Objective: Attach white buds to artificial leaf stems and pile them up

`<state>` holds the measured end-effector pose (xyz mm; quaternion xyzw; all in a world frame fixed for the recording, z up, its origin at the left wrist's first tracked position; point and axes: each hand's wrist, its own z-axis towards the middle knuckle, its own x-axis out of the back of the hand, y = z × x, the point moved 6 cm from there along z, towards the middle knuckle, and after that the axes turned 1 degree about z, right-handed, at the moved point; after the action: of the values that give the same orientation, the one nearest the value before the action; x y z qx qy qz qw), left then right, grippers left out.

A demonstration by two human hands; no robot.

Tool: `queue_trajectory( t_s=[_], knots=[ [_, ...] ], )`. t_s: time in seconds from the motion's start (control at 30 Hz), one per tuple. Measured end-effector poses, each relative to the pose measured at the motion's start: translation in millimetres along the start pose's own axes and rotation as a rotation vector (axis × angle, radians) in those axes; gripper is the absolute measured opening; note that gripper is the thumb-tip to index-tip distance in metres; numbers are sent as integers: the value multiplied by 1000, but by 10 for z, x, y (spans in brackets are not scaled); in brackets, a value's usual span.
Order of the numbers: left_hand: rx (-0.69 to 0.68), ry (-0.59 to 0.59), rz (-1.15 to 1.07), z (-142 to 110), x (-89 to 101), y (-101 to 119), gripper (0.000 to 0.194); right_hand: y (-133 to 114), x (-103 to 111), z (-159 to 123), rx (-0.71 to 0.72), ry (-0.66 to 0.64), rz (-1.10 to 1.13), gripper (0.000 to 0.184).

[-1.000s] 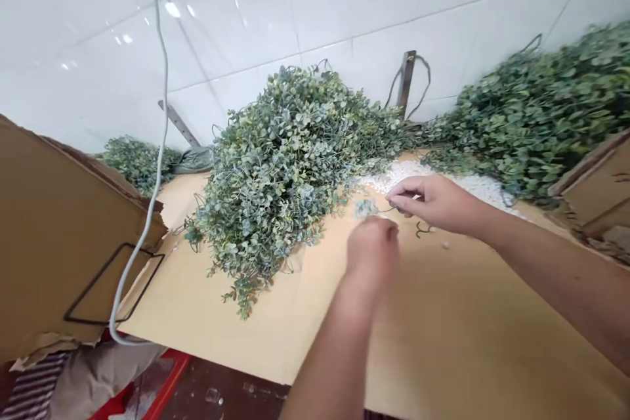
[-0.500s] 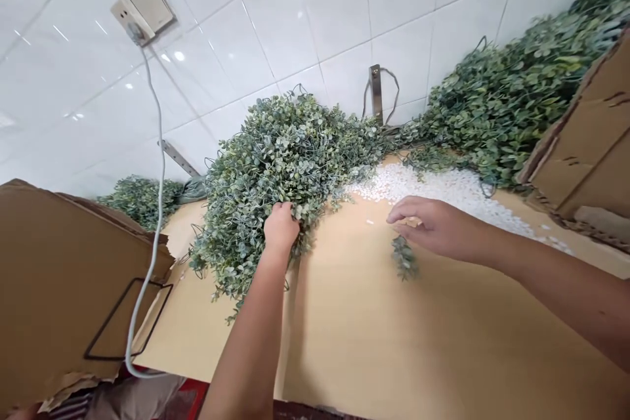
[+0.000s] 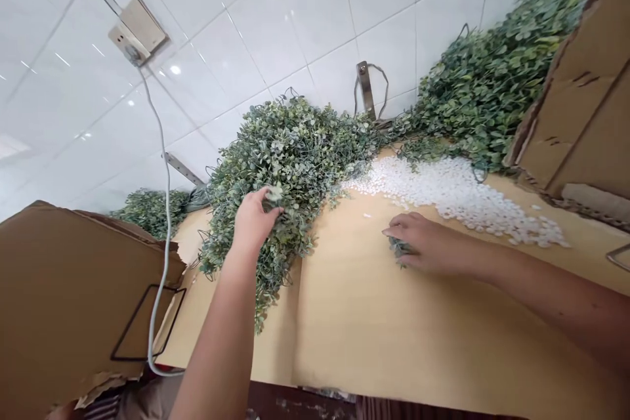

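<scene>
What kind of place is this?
Probably a small workshop: there's a big heap of leafy sprigs and lots of little white pieces spread on a tan work surface.

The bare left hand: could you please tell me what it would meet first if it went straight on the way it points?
The bare left hand would probably meet the large heap of grey-green, small-leaved, plastic-looking foliage just beyond its fingertips; depth is unclear, so it may already be touching those leaves.
</scene>
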<state>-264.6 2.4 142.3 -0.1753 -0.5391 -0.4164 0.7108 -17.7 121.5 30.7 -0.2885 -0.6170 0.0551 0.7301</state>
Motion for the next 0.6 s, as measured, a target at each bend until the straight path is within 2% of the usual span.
queue_trajectory(
  t_s=[0.07, 0.17, 0.23, 0.37, 0.47, 0.53, 0.6],
  knots=[
    [-61, -131, 50, -120, -249, 10, 59, 54, -21, -46, -57, -37, 7, 33],
    [-170, -379, 36, -319, -552, 24, 64, 168, 60, -115, -144, 37, 63, 30],
    [-200, -473, 27, -411, -623, 20, 65, 266, 139, -165, -212, 127, 117, 31],
    [-186, -513, 38, -493, -598, -2, 71, 457, 213, -314, -397, 189, 274, 34],
    [-229, -434, 99, -591, -550, 60, 69, 521, 201, -460, -505, 130, 500, 40],
    [-298, -245, 148, -707, -463, 200, 60, 528, 177, -552, -545, 65, 647, 43],
    [-397, -36, 102, -885, -374, 431, 52, 523, 169, -626, -548, 33, 750, 46]
  ],
)
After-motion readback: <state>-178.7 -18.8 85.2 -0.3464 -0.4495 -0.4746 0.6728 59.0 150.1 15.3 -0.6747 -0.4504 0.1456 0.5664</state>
